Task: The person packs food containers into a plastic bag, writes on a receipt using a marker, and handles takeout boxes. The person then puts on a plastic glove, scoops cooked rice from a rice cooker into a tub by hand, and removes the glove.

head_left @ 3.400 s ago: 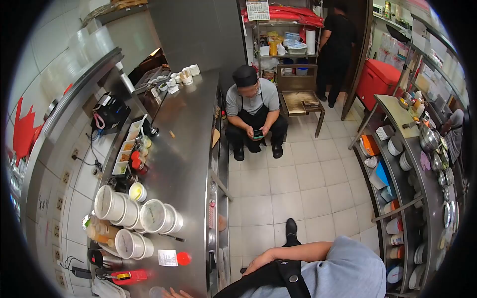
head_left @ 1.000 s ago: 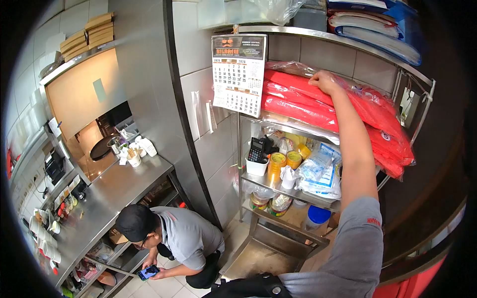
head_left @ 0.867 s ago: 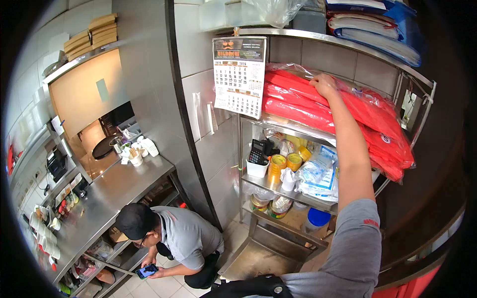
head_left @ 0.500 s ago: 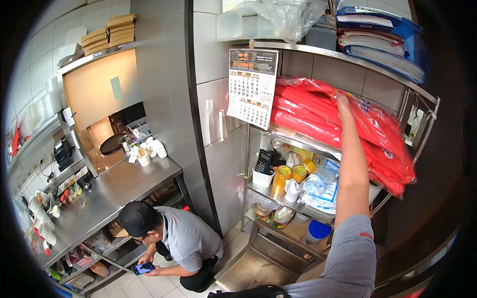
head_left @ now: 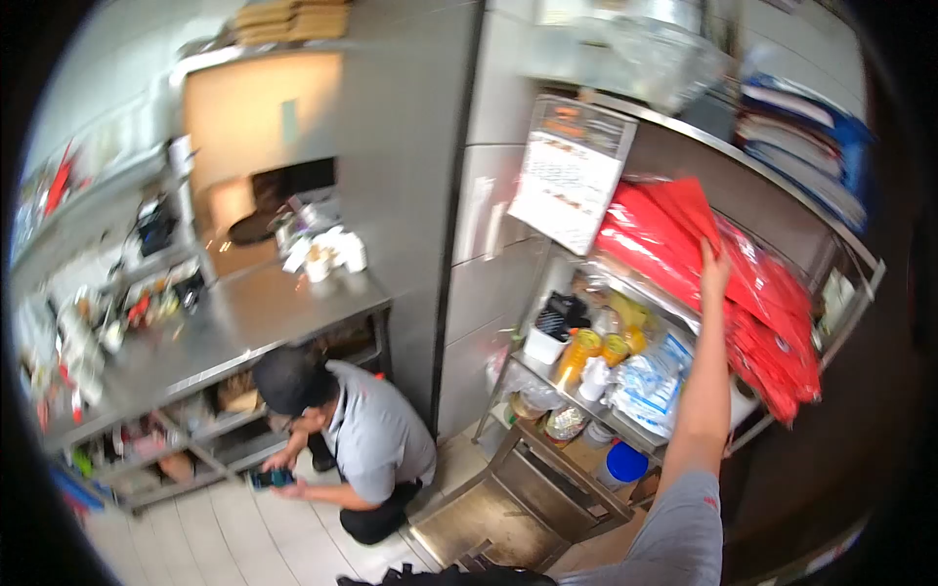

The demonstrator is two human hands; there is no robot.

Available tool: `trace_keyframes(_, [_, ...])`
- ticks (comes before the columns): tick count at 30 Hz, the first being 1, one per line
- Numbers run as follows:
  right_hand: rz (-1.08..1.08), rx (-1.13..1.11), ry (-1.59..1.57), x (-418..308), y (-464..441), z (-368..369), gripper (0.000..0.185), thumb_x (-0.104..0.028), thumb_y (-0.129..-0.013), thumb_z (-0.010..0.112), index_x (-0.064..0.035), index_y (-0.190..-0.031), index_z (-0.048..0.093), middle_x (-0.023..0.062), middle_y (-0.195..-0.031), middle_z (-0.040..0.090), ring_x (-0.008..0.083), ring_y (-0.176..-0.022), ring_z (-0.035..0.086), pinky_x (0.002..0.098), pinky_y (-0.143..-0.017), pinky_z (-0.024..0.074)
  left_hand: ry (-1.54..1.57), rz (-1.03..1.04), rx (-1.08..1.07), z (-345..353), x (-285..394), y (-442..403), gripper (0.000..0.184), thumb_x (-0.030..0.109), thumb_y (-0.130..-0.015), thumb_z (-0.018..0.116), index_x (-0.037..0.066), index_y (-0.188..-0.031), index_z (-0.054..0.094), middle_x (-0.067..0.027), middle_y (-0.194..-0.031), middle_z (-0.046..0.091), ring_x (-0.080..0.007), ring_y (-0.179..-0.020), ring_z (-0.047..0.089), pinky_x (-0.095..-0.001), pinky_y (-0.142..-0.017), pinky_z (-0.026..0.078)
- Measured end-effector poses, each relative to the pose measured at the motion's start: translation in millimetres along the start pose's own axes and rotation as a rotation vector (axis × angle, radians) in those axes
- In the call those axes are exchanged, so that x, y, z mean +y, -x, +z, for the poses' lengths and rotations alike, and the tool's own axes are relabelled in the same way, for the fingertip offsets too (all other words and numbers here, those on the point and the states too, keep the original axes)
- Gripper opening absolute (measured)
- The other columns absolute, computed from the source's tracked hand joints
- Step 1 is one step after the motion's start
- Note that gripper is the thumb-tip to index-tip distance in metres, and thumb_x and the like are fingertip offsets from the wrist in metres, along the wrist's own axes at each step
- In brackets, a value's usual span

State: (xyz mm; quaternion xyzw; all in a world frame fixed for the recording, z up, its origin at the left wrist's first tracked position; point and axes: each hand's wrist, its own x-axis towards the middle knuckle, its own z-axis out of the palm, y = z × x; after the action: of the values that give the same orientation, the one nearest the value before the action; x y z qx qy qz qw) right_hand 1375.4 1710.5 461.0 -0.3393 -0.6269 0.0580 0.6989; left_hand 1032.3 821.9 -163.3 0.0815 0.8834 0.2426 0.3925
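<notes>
Red packs (head_left: 757, 303) lie in a big floppy heap on a shelf of the metal rack (head_left: 674, 115), and they look shiny, like plastic. The person's right hand (head_left: 715, 266) is up at the heap, with its fingers pinching the edge of a red piece near the top. The arm reaches up from below, in a grey sleeve (head_left: 684, 518). The left hand is out of sight, so I can't tell what it does. A calendar (head_left: 574, 176) hangs just beside the heap, too blurry to read. Blue folders (head_left: 806, 146) are piled on the shelf above. On the shelf under the red heap, a white tub (head_left: 544, 347) has something black in it. Near it are yellow jars (head_left: 578, 357) and blue and white plastic bags (head_left: 649, 386). Lower down sits a tub with a blue lid (head_left: 626, 462). In front of the rack is a chair (head_left: 498, 523) with a flat brown seat. Another person (head_left: 376, 430) in a black cap squats by the counter (head_left: 278, 308), head down, holding a phone (head_left: 273, 479) in both hands. White cups (head_left: 320, 256) stand at the far end of the counter.
</notes>
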Motion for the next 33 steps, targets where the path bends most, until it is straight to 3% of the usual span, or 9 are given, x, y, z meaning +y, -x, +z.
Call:
trace_keyframes(5, [-0.546,-0.103,0.174,-100,80,-22,0.032,-0.005,-0.092,0.054,-0.0002,-0.123,0.059,0.0168,-0.123,0.061,0.0290,-0.120,0.052,0.0399,-0.104,0.0367,-0.195,-0.006,-0.077,0,-47,14,0.054,0.052,-0.079,0.055,0.004,-0.099,0.069,-0.0254,-0.109,0.064,-0.0371,-0.104,0.061,-0.0428,-0.091,0.049])
trace_keyframes(9, [0.034,-0.756,0.033,-272,269,-43,0.047,-0.026,-0.096,0.058,0.0133,-0.122,0.053,0.0256,-0.122,0.058,0.0300,-0.106,0.058,0.0388,-0.096,0.0426,-0.123,0.125,0.049,-10,-29,5,0.044,0.040,-0.078,0.062,0.007,-0.108,0.068,-0.0230,-0.105,0.066,-0.0376,-0.102,0.062,-0.0434,-0.090,0.049])
trace_keyframes(12, [0.373,-1.030,0.052,-327,470,-22,0.062,-0.046,-0.088,0.062,0.0096,-0.114,0.056,0.0262,-0.112,0.059,0.0318,-0.107,0.055,0.0427,-0.094,0.0423,0.193,0.476,0.008,-71,49,57,0.075,0.037,-0.079,0.073,0.009,-0.141,0.040,-0.0214,-0.129,0.054,-0.0356,-0.118,0.055,-0.0443,-0.096,0.047])
trace_keyframes(16, [0.091,-1.921,-0.217,-442,673,1,0.046,-0.040,-0.084,0.067,0.0024,-0.102,0.066,0.0226,-0.086,0.068,0.0320,-0.083,0.068,0.0420,-0.074,0.0506,0.271,1.014,0.364,-169,114,132,0.117,0.049,-0.064,0.083,0.004,-0.150,0.017,-0.0240,-0.150,0.026,-0.0371,-0.138,0.029,-0.0450,-0.113,0.025])
trace_keyframes(23, [-0.021,-2.314,-0.839,-644,767,50,0.047,-0.037,-0.081,0.075,-0.0016,-0.110,0.065,0.0111,-0.091,0.069,0.0171,-0.085,0.063,0.0321,-0.078,0.0504,0.253,0.672,0.298,-301,-8,183,0.051,0.032,-0.080,0.075,0.007,-0.120,0.058,-0.0156,-0.098,0.067,-0.0312,-0.091,0.066,-0.0386,-0.080,0.051])
trace_keyframes(25, [0.029,-2.442,-0.864,-664,806,69,0.053,-0.040,-0.079,0.076,-0.0019,-0.115,0.062,0.0087,-0.095,0.068,0.0154,-0.088,0.062,0.0307,-0.080,0.0501,0.426,0.613,0.736,-334,-46,201,0.031,0.024,-0.082,0.073,0.004,-0.104,0.064,-0.0157,-0.086,0.067,-0.0277,-0.074,0.067,-0.0341,-0.069,0.053])
trace_keyframes(27, [0.048,-2.887,-0.747,-669,853,84,0.047,-0.038,-0.081,0.075,-0.0020,-0.109,0.065,0.0053,-0.091,0.068,0.0130,-0.084,0.061,0.0276,-0.078,0.0501,0.512,0.486,0.697,-375,-80,226,0.018,0.016,-0.085,0.070,0.002,-0.096,0.067,-0.0133,-0.090,0.069,-0.0205,-0.079,0.067,-0.0306,-0.072,0.052])
trace_keyframes(28, [-0.240,-2.956,-0.509,-698,846,90,0.037,-0.033,-0.083,0.074,-0.0023,-0.103,0.068,0.0026,-0.090,0.068,0.0100,-0.082,0.060,0.0254,-0.077,0.0498,0.661,0.511,0.833,-390,-101,230,0.016,0.013,-0.086,0.069,0.001,-0.096,0.066,-0.0101,-0.089,0.068,-0.0168,-0.079,0.065,-0.0292,-0.072,0.051])
trace_keyframes(33, [-0.057,-3.081,-0.624,-705,951,128,0.030,-0.028,-0.087,0.071,-0.0033,-0.104,0.069,0.0049,-0.096,0.070,0.0115,-0.086,0.063,0.0260,-0.079,0.0506,1.152,0.479,1.310,-462,-207,245,0.006,0.006,-0.090,0.061,0.002,-0.094,0.059,-0.0016,-0.088,0.061,-0.0078,-0.079,0.055,-0.0242,-0.074,0.046])
